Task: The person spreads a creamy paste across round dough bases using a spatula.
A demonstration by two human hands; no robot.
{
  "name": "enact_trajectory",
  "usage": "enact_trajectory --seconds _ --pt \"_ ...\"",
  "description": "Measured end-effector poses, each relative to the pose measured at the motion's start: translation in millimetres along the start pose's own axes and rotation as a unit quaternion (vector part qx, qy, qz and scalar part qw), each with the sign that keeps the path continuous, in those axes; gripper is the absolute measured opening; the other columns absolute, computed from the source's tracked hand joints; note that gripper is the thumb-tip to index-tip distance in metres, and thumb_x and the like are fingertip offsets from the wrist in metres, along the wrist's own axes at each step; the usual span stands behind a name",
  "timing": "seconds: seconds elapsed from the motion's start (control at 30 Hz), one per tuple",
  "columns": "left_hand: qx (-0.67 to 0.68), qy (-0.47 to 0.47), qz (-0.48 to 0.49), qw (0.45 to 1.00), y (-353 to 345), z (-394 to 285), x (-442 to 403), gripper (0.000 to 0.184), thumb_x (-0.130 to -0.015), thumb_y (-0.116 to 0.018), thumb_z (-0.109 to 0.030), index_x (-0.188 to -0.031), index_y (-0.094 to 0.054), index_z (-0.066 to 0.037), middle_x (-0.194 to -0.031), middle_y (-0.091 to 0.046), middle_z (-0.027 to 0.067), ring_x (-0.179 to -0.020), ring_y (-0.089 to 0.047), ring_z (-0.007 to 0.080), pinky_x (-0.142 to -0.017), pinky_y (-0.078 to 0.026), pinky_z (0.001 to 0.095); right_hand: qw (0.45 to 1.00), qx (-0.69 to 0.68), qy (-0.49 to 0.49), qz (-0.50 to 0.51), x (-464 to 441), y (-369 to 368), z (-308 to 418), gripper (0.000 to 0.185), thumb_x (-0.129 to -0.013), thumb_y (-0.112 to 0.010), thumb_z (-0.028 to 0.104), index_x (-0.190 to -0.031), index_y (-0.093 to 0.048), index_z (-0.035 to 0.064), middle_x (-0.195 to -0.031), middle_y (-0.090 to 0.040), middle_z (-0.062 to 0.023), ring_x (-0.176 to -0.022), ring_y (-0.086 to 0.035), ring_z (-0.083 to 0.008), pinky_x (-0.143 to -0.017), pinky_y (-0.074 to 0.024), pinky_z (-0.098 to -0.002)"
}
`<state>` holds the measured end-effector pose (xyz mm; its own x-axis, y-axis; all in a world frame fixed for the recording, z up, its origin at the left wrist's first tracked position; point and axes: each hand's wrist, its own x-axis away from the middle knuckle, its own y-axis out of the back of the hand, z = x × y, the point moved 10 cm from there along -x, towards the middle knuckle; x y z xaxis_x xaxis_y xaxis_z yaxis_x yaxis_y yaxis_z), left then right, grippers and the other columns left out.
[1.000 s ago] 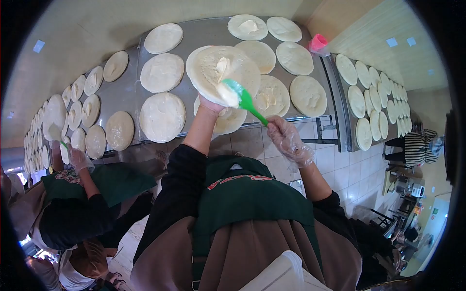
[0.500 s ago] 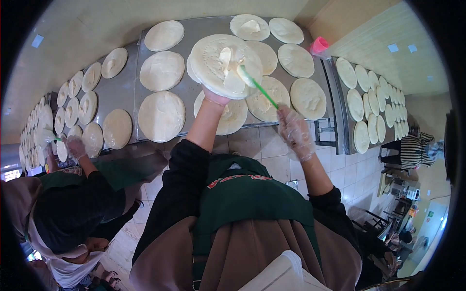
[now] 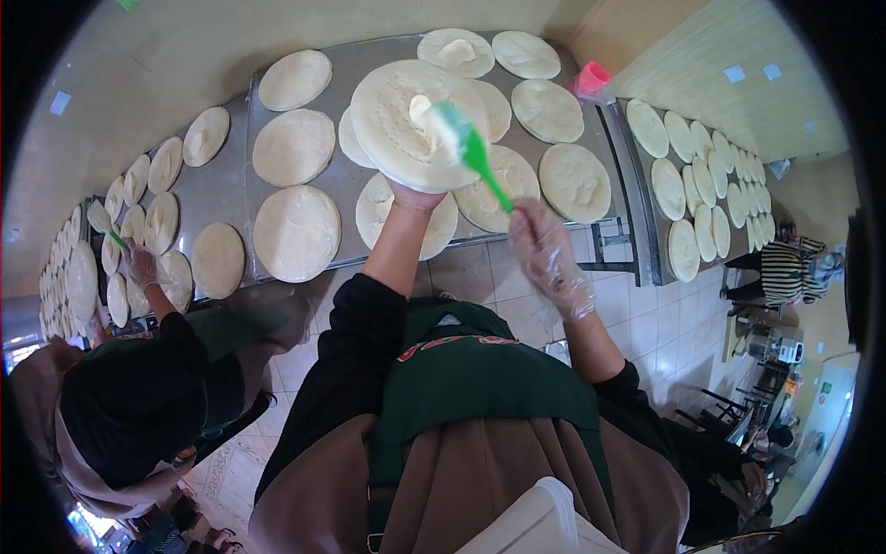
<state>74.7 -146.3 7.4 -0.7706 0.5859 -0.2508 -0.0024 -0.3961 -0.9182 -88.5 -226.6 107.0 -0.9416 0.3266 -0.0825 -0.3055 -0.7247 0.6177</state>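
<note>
My left hand (image 3: 415, 197) holds a flat, pale dough round (image 3: 383, 138) up from beneath, over the metal table. Most of its fingers are hidden under the dough. A dollop of creamy white spread (image 3: 420, 113) lies near the middle of the round, beside rows of small dents. In a clear plastic glove, my right hand (image 3: 551, 257) is closed around the handle of a green spatula (image 3: 477, 159). The spatula's blade is coated with white spread and blurred, over the right part of the round. I cannot tell whether it touches the dough.
More dough rounds (image 3: 296, 233) lie on the metal table (image 3: 355, 66), some topped with spread. A pink container (image 3: 592, 79) stands at its back right corner. Another table on the right (image 3: 657, 263) bears several rounds. To the left, a co-worker (image 3: 138, 397) holds a green-handled spatula.
The spatula has swung up and left across the round, its green face now showing. The dough round has shifted slightly left in view. The co-worker's spatula has risen.
</note>
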Motion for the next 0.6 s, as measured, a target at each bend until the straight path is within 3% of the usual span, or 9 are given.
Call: enact_trajectory --seconds 0.03,0.1,0.17,0.23,0.3,0.4,0.6 --pt "0.000 0.001 0.001 1.000 -14.2 6.0 0.5 0.060 -0.090 -0.038 -0.053 -0.137 -0.037 -0.015 -0.138 -0.043 0.0092 -0.125 -0.042 0.0319 -0.105 -0.033 0.0501 1.000 0.001 0.001 -0.001 -2.9 6.0 -2.6 0.010 -0.092 -0.050 0.012 -0.097 -0.055 0.0053 -0.076 -0.059 -0.0211 -0.070 -0.058 -0.0402 -0.062 -0.0451 -0.0419" --pt "-0.139 -0.055 -0.068 0.986 -24.0 2.2 3.3 0.057 -0.092 -0.036 -0.049 -0.136 -0.038 -0.014 -0.137 -0.043 0.0090 -0.125 -0.042 0.0309 -0.106 -0.032 0.0503 0.993 0.092 0.019 -0.074 -6.3 30.8 0.2 0.011 -0.093 -0.049 0.013 -0.097 -0.055 0.0045 -0.074 -0.058 -0.0214 -0.070 -0.058 -0.0404 -0.061 -0.0448 -0.0428" --pt "-0.114 -0.040 -0.057 0.991 -22.7 4.5 3.5 0.056 -0.092 -0.036 -0.048 -0.136 -0.038 -0.014 -0.137 -0.043 0.0090 -0.125 -0.042 0.0308 -0.106 -0.032 0.0503 0.992 0.115 -0.014 -0.049 -3.2 27.0 -9.0 0.011 -0.093 -0.048 0.013 -0.096 -0.054 0.0041 -0.074 -0.058 -0.0214 -0.069 -0.058 -0.0408 -0.060 -0.0448 -0.0449" --pt "-0.090 -0.024 -0.046 0.995 -23.1 7.5 3.0 0.055 -0.092 -0.036 -0.047 -0.136 -0.038 -0.013 -0.137 -0.044 0.0090 -0.125 -0.042 0.0307 -0.106 -0.032 0.0504 0.976 0.207 0.037 -0.063 5.6 15.6 -9.5 0.012 -0.092 -0.048 0.014 -0.094 -0.055 0.0042 -0.074 -0.058 -0.0214 -0.070 -0.058 -0.0407 -0.059 -0.0446 -0.0472" --pt "-0.184 -0.076 -0.112 0.974 -9.5 -2.4 3.0 0.057 -0.092 -0.037 -0.048 -0.137 -0.037 -0.014 -0.138 -0.043 0.0091 -0.125 -0.042 0.0306 -0.106 -0.033 0.0494 0.976 0.211 0.032 -0.036 16.4 5.6 -10.0 0.012 -0.092 -0.049 0.014 -0.095 -0.055 0.0045 -0.075 -0.059 -0.0207 -0.070 -0.058 -0.0402 -0.059 -0.0451 -0.0473" --pt "-0.203 -0.058 -0.144 0.967 5.4 -0.8 4.2 0.058 -0.091 -0.037 -0.050 -0.137 -0.037 -0.014 -0.138 -0.043 0.0089 -0.125 -0.043 0.0300 -0.105 -0.034 0.0483 0.978 0.201 0.059 -0.010 33.2 -11.8 -2.9 0.012 -0.091 -0.049 0.015 -0.096 -0.056 0.0054 -0.079 -0.061 -0.0191 -0.071 -0.059 -0.0391 -0.060 -0.0460 -0.0470" --pt "-0.256 -0.083 -0.149 0.952 14.3 1.7 13.6 0.059 -0.091 -0.039 -0.050 -0.138 -0.037 -0.014 -0.137 -0.043 0.0083 -0.124 -0.044 0.0297 -0.105 -0.034 0.0491 0.986 0.123 0.110 0.011 39.3 -10.4 24.0 0.012 -0.091 -0.050 0.014 -0.099 -0.055 0.0061 -0.082 -0.062 -0.0177 -0.071 -0.059 -0.0383 -0.060 -0.0470 -0.0461"
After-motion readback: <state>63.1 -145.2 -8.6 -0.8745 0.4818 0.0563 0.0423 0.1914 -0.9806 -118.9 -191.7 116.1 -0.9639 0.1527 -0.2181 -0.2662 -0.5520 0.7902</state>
